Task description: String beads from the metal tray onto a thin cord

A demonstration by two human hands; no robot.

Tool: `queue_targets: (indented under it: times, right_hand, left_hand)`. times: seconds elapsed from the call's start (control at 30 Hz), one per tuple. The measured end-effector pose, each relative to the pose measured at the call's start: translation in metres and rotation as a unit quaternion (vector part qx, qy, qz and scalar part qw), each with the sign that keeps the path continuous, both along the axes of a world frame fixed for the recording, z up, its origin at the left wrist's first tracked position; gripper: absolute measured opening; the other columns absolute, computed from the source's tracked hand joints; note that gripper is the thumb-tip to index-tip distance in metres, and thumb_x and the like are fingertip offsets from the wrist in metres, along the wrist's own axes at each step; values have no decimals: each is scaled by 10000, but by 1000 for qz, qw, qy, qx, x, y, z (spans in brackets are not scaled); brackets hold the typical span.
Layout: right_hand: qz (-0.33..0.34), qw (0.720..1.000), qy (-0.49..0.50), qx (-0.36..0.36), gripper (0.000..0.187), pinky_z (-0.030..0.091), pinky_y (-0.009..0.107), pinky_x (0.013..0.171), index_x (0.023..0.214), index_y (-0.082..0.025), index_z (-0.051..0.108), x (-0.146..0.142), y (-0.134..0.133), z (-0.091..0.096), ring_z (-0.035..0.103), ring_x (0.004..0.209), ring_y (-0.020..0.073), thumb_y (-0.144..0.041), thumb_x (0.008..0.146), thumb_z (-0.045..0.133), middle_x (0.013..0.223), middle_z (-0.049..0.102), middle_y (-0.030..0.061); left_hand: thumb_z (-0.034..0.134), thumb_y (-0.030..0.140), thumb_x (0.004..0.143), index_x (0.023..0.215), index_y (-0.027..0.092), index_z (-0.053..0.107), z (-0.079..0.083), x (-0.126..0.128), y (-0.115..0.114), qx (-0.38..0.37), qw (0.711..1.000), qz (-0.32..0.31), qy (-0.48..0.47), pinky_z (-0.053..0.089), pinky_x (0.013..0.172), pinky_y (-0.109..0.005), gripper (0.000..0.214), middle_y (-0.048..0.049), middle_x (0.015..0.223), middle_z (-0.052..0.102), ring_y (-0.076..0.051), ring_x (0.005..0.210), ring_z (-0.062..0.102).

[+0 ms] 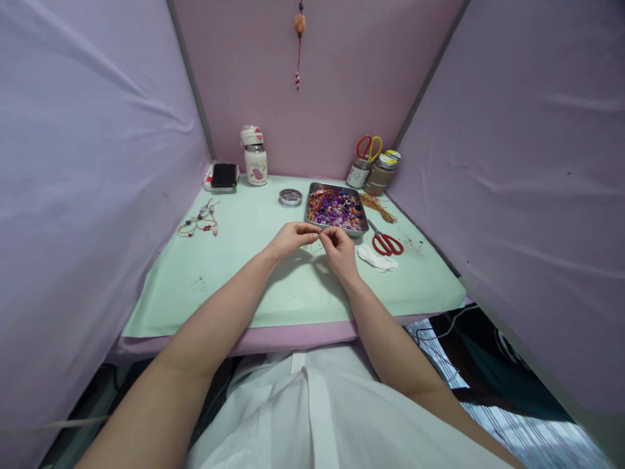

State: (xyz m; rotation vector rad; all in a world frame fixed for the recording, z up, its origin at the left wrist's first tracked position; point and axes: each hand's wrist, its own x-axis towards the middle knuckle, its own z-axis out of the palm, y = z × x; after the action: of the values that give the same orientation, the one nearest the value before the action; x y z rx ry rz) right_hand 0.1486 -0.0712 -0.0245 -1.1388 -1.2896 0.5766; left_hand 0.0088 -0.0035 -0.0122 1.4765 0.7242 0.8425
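My left hand (pixel 291 238) and my right hand (pixel 339 251) meet over the pale green mat (pixel 234 273), just in front of a metal tray (pixel 362 228) full of purple, orange and red beads. Both hands pinch their fingertips together on a thin cord (pixel 316 246) that hangs in a small loop between them. What else sits in the pinches is too small to make out.
Red scissors (pixel 387 242) and a white cloth (pixel 378 260) lie right of my hands. A beaded cord (pixel 200 221) lies at the left. At the back stand a phone (pixel 223 175), a white bottle (pixel 254 157), a round tin (pixel 290 197) and two jars (pixel 372 171) with scissors.
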Motion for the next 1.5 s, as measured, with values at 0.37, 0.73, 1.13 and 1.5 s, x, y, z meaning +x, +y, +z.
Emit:
queue_targets:
  times: [0.37,0.73,1.13,1.5]
  right_hand:
    - [-27,999,-4,-21,155,359,263,589,813,-198,591,2,2,-2,428,593,116,-351,795,610,673,547,-24]
    - [-5,1000,-14,-26,166,366,262,583,746,-194,581,0,-2,2,429,592,114,-349,803,600,653,531,-22]
    - [-39,992,-96,67,155,448,297,677,972,-220,647,4,1,-1,531,780,149,-301,852,591,947,579,50]
    - [-53,990,-110,67,112,417,296,683,769,-203,584,4,2,-1,501,752,150,-264,861,564,794,548,14]
  left_hand:
    - [730,243,662,921,134,735,11,-2,-2,8,997,77,-15,459,844,-358,281,-89,881,721,-168,816,614]
    - [673,249,670,770,148,673,14,-1,-3,-29,995,83,-36,456,756,-300,142,-45,804,661,-124,735,570]
    - [598,276,725,801,150,657,12,-1,-7,112,992,10,51,436,764,-314,159,-28,788,636,-141,746,556]
    - [598,253,696,776,147,636,17,2,-14,74,996,13,54,407,666,-285,138,-5,678,582,-117,655,514]
